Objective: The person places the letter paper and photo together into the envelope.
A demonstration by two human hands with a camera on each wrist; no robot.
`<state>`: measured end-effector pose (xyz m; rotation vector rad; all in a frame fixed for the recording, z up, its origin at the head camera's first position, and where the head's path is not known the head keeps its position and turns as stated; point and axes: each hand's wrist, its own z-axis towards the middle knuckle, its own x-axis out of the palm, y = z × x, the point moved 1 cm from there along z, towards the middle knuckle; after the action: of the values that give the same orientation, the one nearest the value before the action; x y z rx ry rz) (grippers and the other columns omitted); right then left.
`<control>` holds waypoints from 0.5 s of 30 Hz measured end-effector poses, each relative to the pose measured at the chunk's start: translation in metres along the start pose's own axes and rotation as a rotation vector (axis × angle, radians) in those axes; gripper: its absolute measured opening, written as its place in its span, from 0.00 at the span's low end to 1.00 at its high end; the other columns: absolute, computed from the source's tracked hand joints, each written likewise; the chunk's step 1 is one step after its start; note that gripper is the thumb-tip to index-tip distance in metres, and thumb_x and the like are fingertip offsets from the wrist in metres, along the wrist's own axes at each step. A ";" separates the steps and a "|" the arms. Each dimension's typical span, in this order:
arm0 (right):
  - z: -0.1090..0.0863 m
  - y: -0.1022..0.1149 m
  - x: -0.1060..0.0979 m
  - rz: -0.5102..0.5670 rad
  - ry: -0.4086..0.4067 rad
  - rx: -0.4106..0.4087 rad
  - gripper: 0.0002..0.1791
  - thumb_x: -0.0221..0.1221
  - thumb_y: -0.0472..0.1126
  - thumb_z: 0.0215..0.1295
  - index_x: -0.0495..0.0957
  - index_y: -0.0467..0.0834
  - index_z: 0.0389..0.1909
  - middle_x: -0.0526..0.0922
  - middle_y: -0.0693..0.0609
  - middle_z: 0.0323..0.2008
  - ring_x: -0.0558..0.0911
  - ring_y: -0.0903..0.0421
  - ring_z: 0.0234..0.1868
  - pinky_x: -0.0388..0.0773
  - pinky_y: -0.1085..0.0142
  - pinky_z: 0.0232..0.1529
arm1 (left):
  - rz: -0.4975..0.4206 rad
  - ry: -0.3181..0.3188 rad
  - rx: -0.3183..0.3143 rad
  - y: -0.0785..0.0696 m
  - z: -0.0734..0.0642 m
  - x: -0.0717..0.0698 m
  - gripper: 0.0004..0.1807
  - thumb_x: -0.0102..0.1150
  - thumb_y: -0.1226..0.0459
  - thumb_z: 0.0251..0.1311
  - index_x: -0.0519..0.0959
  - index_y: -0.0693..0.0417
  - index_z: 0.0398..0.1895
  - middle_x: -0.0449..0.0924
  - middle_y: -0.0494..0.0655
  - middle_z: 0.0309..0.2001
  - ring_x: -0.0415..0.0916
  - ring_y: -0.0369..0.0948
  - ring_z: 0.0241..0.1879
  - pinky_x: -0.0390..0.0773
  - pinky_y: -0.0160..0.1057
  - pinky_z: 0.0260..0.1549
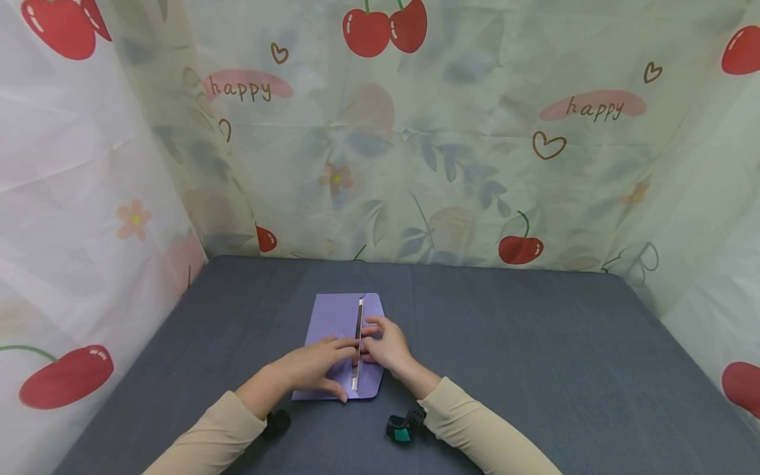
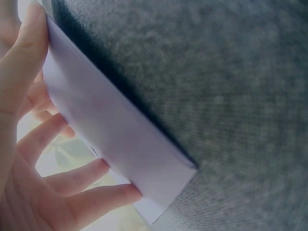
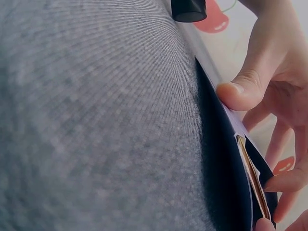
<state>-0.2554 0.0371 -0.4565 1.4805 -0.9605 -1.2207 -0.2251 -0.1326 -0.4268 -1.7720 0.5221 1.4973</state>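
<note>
A purple envelope (image 1: 335, 315) lies on the dark table, its rounded flap (image 1: 371, 386) spread out to the right. Along the fold its mouth gapes, and the thin edge of a layered white and brown insert (image 3: 253, 175) shows inside. Over the body of the envelope rests my left hand (image 1: 311, 366), thumb low near its bottom edge and straight fingers reaching to the mouth. My right hand (image 1: 388, 344) is over the flap side, with its bent fingers and thumb gripping the envelope at the mouth. Some fingertips are hidden in the opening.
Dark cloth covers the table (image 1: 505, 369). A black wrist device with a green patch (image 1: 402, 433) sits by my right sleeve, and another black device (image 1: 278, 422) is below my left wrist. Printed curtains (image 1: 380, 165) hang behind and at both sides.
</note>
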 end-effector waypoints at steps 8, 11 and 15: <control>0.000 0.002 0.001 0.004 0.005 0.021 0.26 0.50 0.25 0.57 0.64 0.32 0.59 0.79 0.34 0.48 0.81 0.59 0.27 0.84 0.65 0.27 | -0.001 -0.001 0.010 0.000 0.000 0.000 0.29 0.66 0.46 0.46 0.72 0.51 0.48 0.68 0.54 0.64 0.64 0.56 0.64 0.64 0.56 0.63; 0.000 0.002 0.001 0.010 0.010 0.021 0.26 0.50 0.25 0.58 0.63 0.31 0.60 0.79 0.34 0.48 0.81 0.59 0.27 0.84 0.65 0.27 | 0.005 -0.006 0.021 0.001 0.000 0.001 0.29 0.66 0.46 0.46 0.72 0.51 0.48 0.68 0.54 0.63 0.65 0.54 0.64 0.63 0.56 0.64; 0.001 0.002 0.001 0.016 0.013 0.019 0.26 0.49 0.25 0.58 0.63 0.31 0.60 0.79 0.33 0.48 0.82 0.59 0.27 0.84 0.65 0.27 | 0.013 -0.013 0.034 0.001 0.000 0.001 0.29 0.66 0.46 0.46 0.72 0.51 0.48 0.68 0.53 0.63 0.66 0.53 0.64 0.63 0.55 0.64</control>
<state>-0.2559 0.0356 -0.4546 1.4911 -0.9757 -1.1920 -0.2254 -0.1328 -0.4283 -1.7350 0.5497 1.4994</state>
